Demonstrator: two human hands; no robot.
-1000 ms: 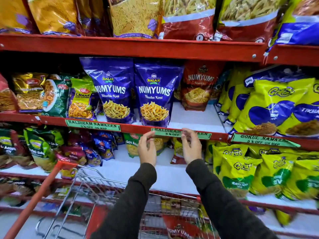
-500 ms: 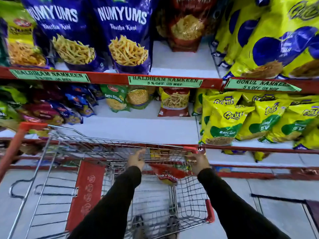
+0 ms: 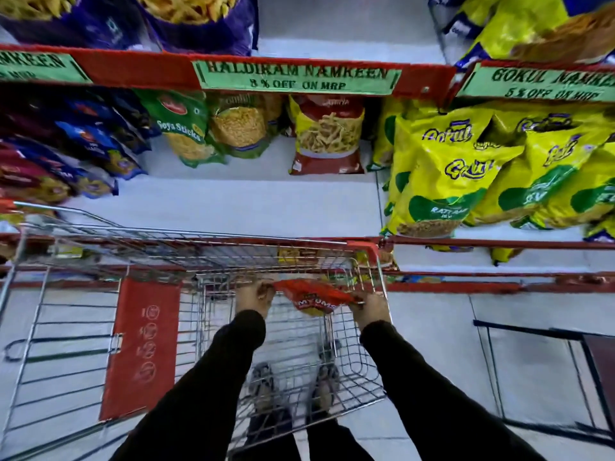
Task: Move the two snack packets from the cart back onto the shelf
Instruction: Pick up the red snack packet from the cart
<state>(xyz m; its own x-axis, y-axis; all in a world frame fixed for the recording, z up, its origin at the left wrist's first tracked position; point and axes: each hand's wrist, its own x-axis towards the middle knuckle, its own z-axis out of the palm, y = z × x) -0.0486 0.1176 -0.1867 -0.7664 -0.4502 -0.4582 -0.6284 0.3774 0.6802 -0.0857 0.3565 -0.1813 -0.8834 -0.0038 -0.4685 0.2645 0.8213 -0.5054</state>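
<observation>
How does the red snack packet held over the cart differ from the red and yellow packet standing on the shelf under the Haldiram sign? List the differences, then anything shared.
1. The red snack packet is gripped by both hands, left and right; the red and yellow packet stands untouched on the shelf.
2. The held packet lies tilted, top edge towards the camera; the shelf packet stands upright, front showing.
3. The held one is mostly red; the shelf one has a yellow middle.

Shared: both are sealed snack bags.

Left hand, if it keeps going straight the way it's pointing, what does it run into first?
Probably the cart's far wire wall. The left hand points forward beside the red Numyums packet, toward the shelf beyond; depth is unclear.
</observation>
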